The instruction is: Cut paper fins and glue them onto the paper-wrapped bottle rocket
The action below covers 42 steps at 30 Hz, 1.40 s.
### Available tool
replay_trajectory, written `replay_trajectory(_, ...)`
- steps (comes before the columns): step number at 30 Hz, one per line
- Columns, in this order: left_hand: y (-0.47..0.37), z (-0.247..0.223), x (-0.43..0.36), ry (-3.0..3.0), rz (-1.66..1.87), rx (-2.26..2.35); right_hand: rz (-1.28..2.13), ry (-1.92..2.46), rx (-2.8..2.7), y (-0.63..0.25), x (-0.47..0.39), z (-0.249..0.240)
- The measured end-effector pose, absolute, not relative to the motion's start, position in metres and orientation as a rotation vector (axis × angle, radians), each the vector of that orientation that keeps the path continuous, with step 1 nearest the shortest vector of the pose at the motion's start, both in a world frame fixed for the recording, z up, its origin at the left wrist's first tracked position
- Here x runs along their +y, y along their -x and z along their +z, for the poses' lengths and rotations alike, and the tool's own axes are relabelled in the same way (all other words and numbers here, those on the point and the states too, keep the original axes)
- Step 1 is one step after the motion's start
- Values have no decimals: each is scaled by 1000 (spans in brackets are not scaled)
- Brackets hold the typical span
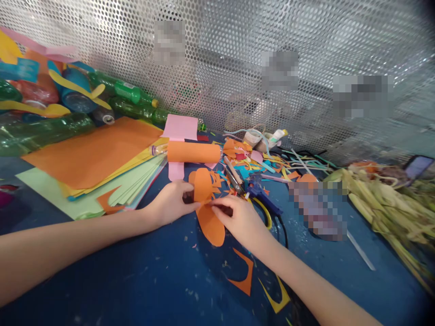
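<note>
An orange paper cutout with rounded ends stands out in front of me, narrow at its middle. My left hand pinches its left edge near the narrow part, thumb and fingers closed. From the other side my right hand holds the same narrow part between thumb and fingertips. Just beyond lies a small bottle wrapped in orange paper, on its side across a pink paper strip. A blue glue gun rests to the right of the cutout, beside a marker-like dark stick.
Stacked coloured sheets lie at left, with green plastic bottles behind. Paper scraps litter the back centre. Corn husks and a phone are at right. A perforated metal screen closes the far side.
</note>
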<state>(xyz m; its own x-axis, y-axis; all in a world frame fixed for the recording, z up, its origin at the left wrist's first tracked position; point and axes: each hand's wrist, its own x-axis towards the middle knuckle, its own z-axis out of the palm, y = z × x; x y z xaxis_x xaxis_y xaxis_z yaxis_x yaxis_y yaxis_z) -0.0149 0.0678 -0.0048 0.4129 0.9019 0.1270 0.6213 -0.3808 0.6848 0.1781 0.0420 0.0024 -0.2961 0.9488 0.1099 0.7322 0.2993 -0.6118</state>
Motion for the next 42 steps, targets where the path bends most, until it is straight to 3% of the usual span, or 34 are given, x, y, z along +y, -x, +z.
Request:
replay_trajectory(21,15,-9,70,-2268,744,1083,203,1221,-2451,-188,45,-6)
replay_trajectory(42,16,-11,67,-2273,737,995,333,1267,-2410,-191,50,-1)
